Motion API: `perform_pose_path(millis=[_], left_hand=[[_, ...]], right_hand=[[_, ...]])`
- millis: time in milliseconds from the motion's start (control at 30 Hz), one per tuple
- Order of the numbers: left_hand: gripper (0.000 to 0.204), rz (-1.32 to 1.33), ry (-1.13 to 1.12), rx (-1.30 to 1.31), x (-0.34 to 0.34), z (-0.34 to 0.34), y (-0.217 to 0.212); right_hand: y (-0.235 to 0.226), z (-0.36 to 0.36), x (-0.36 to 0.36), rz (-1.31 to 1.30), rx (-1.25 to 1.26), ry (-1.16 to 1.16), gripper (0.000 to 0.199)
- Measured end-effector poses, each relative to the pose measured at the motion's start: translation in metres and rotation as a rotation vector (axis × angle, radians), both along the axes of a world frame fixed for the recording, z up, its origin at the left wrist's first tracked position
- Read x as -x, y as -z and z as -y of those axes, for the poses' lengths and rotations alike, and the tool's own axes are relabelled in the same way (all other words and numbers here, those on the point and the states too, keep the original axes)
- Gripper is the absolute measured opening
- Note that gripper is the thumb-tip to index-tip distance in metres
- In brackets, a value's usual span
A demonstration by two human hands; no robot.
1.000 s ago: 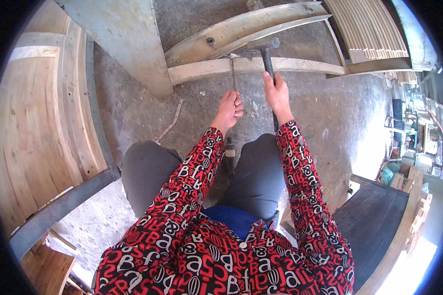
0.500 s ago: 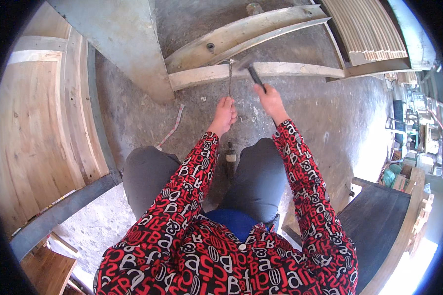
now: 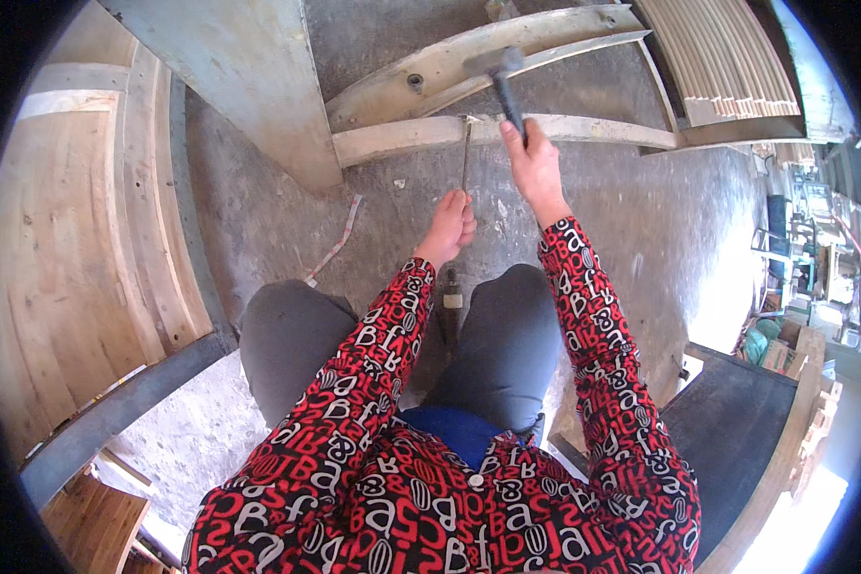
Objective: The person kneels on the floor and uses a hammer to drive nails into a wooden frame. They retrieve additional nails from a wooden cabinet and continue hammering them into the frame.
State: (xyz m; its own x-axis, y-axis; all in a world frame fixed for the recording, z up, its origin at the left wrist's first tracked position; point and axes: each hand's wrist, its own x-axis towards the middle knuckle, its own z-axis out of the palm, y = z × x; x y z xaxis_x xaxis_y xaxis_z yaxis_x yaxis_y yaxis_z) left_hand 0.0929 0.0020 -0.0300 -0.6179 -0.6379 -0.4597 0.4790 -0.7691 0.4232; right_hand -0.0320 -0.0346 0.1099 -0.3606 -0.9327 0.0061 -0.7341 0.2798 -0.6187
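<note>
My left hand (image 3: 452,225) is closed around the lower end of a thin metal rod (image 3: 466,158). The rod's far end meets the pale wooden rail (image 3: 402,141) in front of me; its tip is too small to make out. My right hand (image 3: 540,172) grips a hammer (image 3: 510,98) by its dark handle. Raised above the rail and slightly blurred, the hammer head is apart from the rod, up and to its right.
A broad, pale upright panel (image 3: 249,86) stands at the left of the rail. Stacked wooden strips (image 3: 708,57) lie at the far right. Wooden panels (image 3: 57,239) fill the left side. A narrow strip (image 3: 337,244) and a dark tool (image 3: 452,292) lie on the concrete floor.
The hammer has swung up and away from the rod's tip, with my right hand rising. My left hand keeps hold of the rod, and the view has shifted slightly.
</note>
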Motion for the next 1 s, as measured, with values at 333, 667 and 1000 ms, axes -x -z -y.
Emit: perform_pose_path(millis=[333, 667, 1000], left_hand=[[0.019, 0.037, 0.043, -0.019, 0.008, -0.016, -0.002], [0.018, 0.072, 0.034, 0.044, 0.016, -0.005, -0.004], [0.018, 0.047, 0.09, -0.007, 0.01, -0.013, -0.001]], right_hand=[[0.03, -0.033, 0.033, -0.143, 0.01, -0.007, 0.04], [0.044, -0.052, 0.052, -0.11, -0.179, -0.095, 0.046], [0.055, -0.053, 0.052, -0.082, -0.178, -0.006, 0.05]])
